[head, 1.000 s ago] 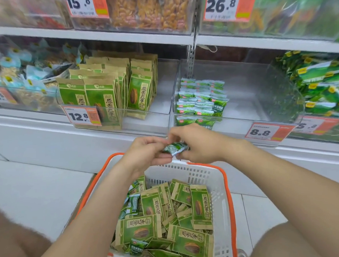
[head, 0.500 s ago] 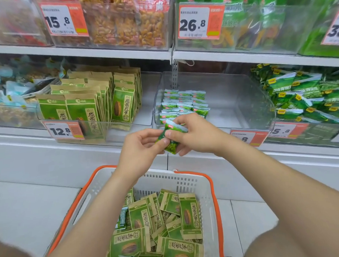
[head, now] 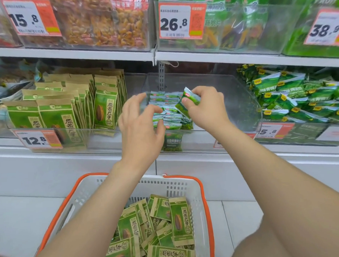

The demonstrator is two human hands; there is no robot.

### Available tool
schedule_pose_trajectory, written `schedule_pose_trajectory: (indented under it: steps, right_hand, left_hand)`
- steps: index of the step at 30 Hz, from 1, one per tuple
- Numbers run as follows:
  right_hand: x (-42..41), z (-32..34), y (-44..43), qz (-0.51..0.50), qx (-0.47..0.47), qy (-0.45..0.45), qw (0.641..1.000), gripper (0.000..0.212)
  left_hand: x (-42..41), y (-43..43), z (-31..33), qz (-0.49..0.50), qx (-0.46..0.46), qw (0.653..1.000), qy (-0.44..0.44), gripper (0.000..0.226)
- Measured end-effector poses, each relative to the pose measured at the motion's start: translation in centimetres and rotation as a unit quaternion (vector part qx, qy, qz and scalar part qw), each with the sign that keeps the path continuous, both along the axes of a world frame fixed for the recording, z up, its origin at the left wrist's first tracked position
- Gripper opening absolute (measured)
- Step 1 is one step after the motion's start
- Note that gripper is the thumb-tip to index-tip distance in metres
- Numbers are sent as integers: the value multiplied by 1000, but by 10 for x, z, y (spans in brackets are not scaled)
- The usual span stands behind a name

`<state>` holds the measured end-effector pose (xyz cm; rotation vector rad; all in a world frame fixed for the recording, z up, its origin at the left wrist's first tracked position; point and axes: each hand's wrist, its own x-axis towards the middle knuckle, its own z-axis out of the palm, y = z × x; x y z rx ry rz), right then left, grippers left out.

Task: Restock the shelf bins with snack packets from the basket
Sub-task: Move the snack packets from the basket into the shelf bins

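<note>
My right hand (head: pixel 204 107) pinches a small green-and-white snack packet (head: pixel 189 100) above the clear middle shelf bin (head: pixel 237 98). Inside that bin lies a stack of the same small packets (head: pixel 168 116). My left hand (head: pixel 139 125) hovers at the bin's front left with its fingers spread and loosely bent, holding nothing. Below, a white basket with an orange rim (head: pixel 90 192) holds several green-and-brown seed packets (head: pixel 180 219).
A bin of upright green-and-brown seed packets (head: pixel 70 109) stands to the left, behind a 12.8 price tag (head: pixel 37 140). A bin of green pea packets (head: pixel 299 99) is to the right. An upper shelf (head: pixel 103 53) carries more clear bins and price tags. White floor tiles surround the basket.
Both hands rose from above the basket to the middle bin. The left hand let go of the small packet, which the right hand alone now holds over the stack.
</note>
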<state>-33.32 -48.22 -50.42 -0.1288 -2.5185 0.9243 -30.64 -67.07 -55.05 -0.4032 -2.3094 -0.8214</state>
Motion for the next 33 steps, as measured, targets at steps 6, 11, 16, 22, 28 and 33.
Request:
schedule_pose_trajectory:
  steps: [6, 11, 16, 22, 28, 33]
  right_hand:
    - [-26, -13, 18, -44, 61, -168, 983, 29]
    - [-44, -21, 16, -50, 132, -298, 944, 26]
    - [-57, -24, 14, -43, 34, -293, 955, 94]
    - [-56, -28, 15, -6, 24, -270, 962, 101]
    - [-45, -21, 23, 24, 49, -278, 959, 90]
    - [-21, -6, 6, 36, 185, -110, 976, 47]
  left_hand:
    - [-15, 8, -21, 17, -173, 982, -70, 42]
    - [-13, 12, -28, 68, -223, 972, -41, 45]
    - [-14, 10, -29, 68, -237, 968, -37, 47]
    - [-15, 7, -30, 52, -243, 968, -35, 49]
    - [-16, 2, -31, 28, -246, 968, -31, 52]
    - [-12, -4, -29, -7, -214, 977, -21, 34]
